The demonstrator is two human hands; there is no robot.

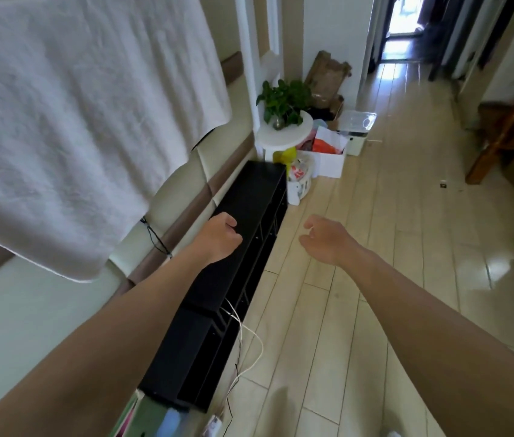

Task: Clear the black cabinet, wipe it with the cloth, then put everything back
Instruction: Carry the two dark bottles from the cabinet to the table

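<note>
Here, low black cabinet along the wall, long axis receding ahead.

Pale wood-plank floor. Long low black cabinet along the left wall edge. Looped white cable and thin black wire at its near front. Beyond its far end: white plastic basket of packets, white cardboard box of orange and white papers, round white stool bearing a leafy green potted plant, and a clear-lidded white plastic container.

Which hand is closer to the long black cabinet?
Left. The left hand is over the black cabinet; the right hand is beside it, above the floor.
</note>
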